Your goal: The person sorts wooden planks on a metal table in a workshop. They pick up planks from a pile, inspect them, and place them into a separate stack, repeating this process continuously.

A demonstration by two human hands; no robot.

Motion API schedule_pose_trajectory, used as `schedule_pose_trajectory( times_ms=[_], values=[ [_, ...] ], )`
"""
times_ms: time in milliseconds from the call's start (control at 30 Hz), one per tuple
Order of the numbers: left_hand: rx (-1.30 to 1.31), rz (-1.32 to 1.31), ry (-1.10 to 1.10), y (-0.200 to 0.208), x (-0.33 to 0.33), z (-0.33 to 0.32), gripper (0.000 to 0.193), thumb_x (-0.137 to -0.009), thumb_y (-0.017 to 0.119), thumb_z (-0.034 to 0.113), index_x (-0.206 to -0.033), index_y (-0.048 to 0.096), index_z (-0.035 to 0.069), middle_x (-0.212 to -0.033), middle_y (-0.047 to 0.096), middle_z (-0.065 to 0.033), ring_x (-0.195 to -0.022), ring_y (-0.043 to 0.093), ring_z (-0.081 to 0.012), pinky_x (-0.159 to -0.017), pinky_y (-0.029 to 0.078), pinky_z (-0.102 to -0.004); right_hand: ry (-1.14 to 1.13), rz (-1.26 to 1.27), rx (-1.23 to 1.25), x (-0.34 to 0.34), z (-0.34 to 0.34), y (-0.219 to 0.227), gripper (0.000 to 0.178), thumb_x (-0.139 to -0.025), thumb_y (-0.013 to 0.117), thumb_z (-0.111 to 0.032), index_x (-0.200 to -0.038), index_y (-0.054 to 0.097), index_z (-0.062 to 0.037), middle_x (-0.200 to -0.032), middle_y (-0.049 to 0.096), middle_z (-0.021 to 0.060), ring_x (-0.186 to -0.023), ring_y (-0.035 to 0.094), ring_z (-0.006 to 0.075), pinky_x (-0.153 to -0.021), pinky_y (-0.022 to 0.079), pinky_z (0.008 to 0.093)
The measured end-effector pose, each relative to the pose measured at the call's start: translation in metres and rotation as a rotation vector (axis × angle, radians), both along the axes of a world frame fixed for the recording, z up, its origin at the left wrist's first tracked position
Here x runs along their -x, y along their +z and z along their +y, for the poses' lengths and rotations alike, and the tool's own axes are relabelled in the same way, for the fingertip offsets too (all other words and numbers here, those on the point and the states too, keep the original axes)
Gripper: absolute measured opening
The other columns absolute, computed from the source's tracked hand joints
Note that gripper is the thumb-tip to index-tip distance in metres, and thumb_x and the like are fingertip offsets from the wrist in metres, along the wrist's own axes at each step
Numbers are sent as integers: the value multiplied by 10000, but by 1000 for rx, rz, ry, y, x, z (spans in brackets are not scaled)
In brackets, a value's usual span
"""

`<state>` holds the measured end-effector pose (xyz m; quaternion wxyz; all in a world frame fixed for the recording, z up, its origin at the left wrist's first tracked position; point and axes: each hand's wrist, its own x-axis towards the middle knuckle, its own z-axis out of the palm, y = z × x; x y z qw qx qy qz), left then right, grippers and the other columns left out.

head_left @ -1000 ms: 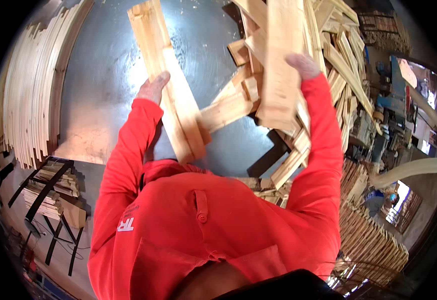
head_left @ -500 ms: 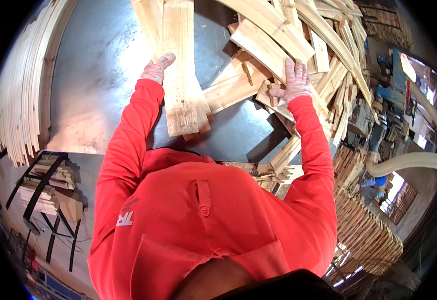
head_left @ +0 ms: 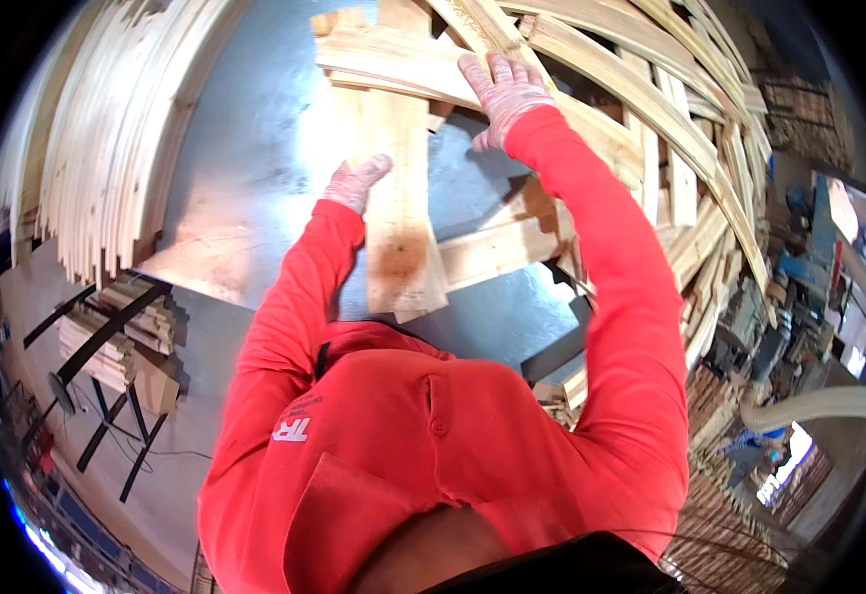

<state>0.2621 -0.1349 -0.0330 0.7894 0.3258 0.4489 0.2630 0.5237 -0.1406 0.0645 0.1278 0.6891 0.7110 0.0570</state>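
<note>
A long pale wooden board (head_left: 399, 213) lies lengthwise before me on top of another, with a brown knot mark near its close end. My left hand (head_left: 354, 185) is at its left edge, closed on the edge with a digit over the top face; its other fingers are partly hidden. Farther off, a crosswise board (head_left: 393, 57) lies over the lengthwise ones. My right hand (head_left: 505, 97) is open at that board's right end, fingers spread over the wood. Whether it presses down there I cannot tell.
Many loose boards (head_left: 641, 59) pile up at the right of the metal tabletop (head_left: 230, 188). Upright-looking rows of stacked strips (head_left: 121, 129) stand at the left. Below them is a black-legged rack (head_left: 106, 396) with wood pieces. A pale hose (head_left: 819, 406) and machinery are far right.
My right hand has moved left and farther away from the pile. A board now lies across the lengthwise ones. My left hand stays at the lengthwise board's edge; the whole view has shifted.
</note>
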Motion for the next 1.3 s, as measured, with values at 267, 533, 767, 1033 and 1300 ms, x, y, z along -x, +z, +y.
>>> schedule_pose_trajectory(
  times_ms=[267,533,767,1033,1300],
  values=[
    [-346,607,-64,25,81,73,584,-776,793,352,-1196,602,-7,-934,685,-95,-841,636,-182,-767,514,-325,-294,1047,502,-34,76,-8,504,-801,714,-127,-1287,592,-69,-1165,658,179,-1007,674,290,-911,532,392],
    [-636,1078,-269,56,142,114,945,-712,796,476,-1418,361,21,-1148,612,-277,-1032,639,-375,-861,519,-416,-390,1127,313,213,100,-54,706,-902,490,-592,-1326,524,-28,-1167,641,222,-1092,611,348,-962,482,382],
    [-495,1486,-410,75,120,78,1172,-709,783,429,-1544,29,96,-1265,485,-255,-1143,544,-412,-953,473,-441,-176,46,75,-27,145,-35,1081,-663,803,-535,-1512,272,-129,-1541,300,176,-1450,244,341,-1172,209,498],
    [-543,1375,-403,68,130,84,1120,-700,803,359,-1527,112,53,-1214,520,-227,-1138,545,-382,-944,472,-457,-390,575,582,-80,144,7,473,-942,542,-192,-1397,445,-110,-1376,543,120,-1234,541,296,-1061,402,416],
    [-466,1406,-416,76,128,83,1100,-740,746,448,-1535,86,70,-1312,466,-249,-1160,544,-404,-971,458,-459,-783,2072,129,27,159,-22,360,-966,568,-253,-1148,636,50,-1176,658,168,-1110,614,221,-994,479,338]
  ],
)
